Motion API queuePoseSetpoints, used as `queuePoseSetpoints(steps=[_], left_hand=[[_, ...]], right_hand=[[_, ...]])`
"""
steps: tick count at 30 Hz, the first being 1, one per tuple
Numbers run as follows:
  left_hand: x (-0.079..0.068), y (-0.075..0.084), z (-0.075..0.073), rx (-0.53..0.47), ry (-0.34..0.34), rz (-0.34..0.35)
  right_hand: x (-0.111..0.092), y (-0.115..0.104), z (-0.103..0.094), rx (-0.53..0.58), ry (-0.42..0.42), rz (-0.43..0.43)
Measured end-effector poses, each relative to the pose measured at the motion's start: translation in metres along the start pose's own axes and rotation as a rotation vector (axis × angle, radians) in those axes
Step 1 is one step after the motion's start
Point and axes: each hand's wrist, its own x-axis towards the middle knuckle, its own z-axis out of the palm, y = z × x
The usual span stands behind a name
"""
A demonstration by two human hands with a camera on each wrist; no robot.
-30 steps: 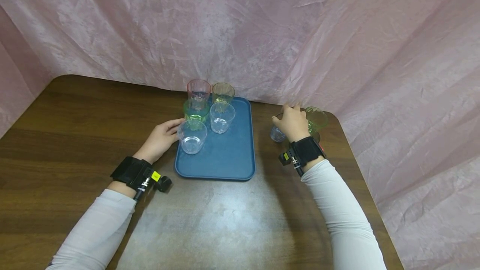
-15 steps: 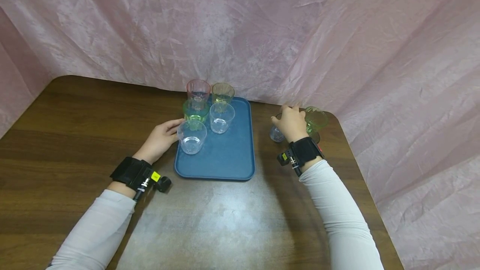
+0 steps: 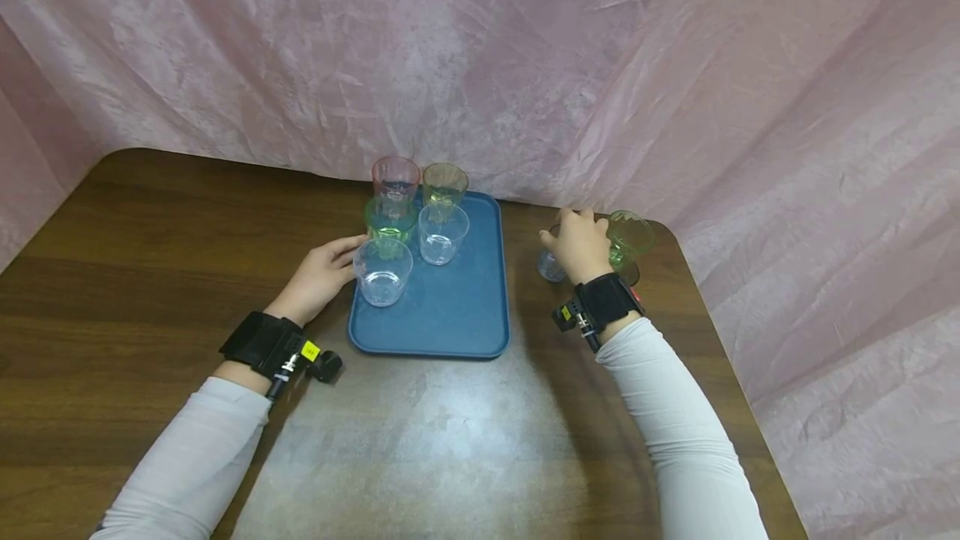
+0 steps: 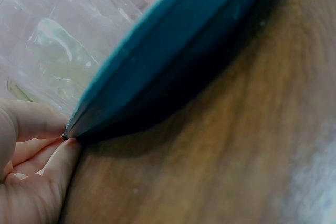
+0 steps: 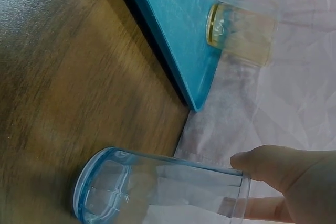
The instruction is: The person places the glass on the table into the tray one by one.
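Note:
My left hand (image 3: 318, 282) pinches the left rim of the blue tray (image 3: 450, 323) between thumb and fingertips, clearly so in the left wrist view. Right of the tray, my right hand (image 3: 585, 247) grips a clear bluish cup (image 3: 551, 267) by its rim from above. In the right wrist view, the thumb lies at the near side of that cup's (image 5: 157, 182) rim, with a finger behind. On the tray stand a pink cup (image 3: 396, 176), a yellow cup (image 3: 446, 182), a green cup (image 3: 390, 227) and two clear cups, one at the front left (image 3: 382, 280).
Beyond the right hand, a green cup (image 3: 630, 233) stands near the table's (image 3: 187, 273) right back corner, with a dark round shape (image 3: 628, 273) below it. A pink curtain (image 3: 480, 65) hangs along the back and right edges. The pink and yellow cups stand close to it.
The right hand and wrist have shifted very slightly to the left, the bluish cup with them. The left hand keeps its pinch, and the cups on the tray stay in place.

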Motion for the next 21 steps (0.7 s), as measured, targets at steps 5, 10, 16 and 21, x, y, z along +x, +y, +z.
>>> queuePoseSetpoints(steps=[5, 10, 16, 21], left_hand=[[0.0009, -0.0001, -0.0003, -0.002, 0.0, -0.002], [0.0001, -0.0007, -0.0003, -0.008, 0.001, 0.01], [0.0006, -0.002, -0.0002, -0.008, 0.003, 0.017], [0.0003, -0.0016, 0.0004, -0.009, 0.003, 0.02]], right_hand=[[-0.001, -0.002, 0.0006, 0.004, 0.016, -0.011], [-0.001, -0.0022, 0.0015, 0.009, 0.035, -0.025], [-0.0014, -0.0013, 0.0033, 0.019, 0.066, -0.052], [-0.0024, -0.0008, 0.0041, 0.032, 0.077, -0.071]])
